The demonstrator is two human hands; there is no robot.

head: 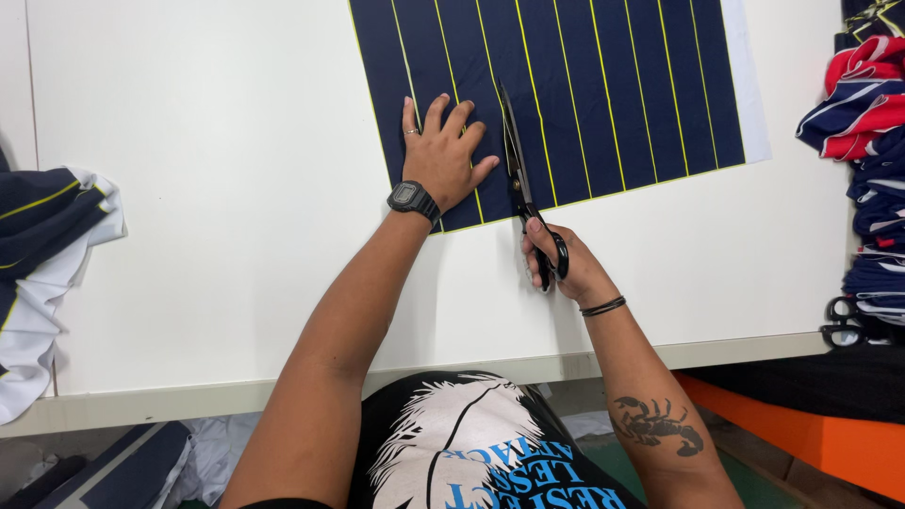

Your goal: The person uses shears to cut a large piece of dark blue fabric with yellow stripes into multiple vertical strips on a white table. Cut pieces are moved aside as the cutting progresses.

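Observation:
A navy fabric sheet (pixel 603 85) with thin yellow lines lies flat on the white table (pixel 207 217), reaching to the far edge of view. My left hand (pixel 441 155) presses flat on the cloth's near left corner, fingers spread, a black watch on the wrist. My right hand (pixel 556 262) grips the handles of black scissors (pixel 517 165). Their blades point away from me and lie in the cloth along a yellow line, just right of my left hand.
A heap of navy and white fabric (pixel 42 254) hangs over the table's left edge. Red, white and navy cloth pieces (pixel 867 160) are stacked at the right, with a second pair of black scissors (pixel 848 325) beside them. An orange surface (pixel 811 434) sits lower right.

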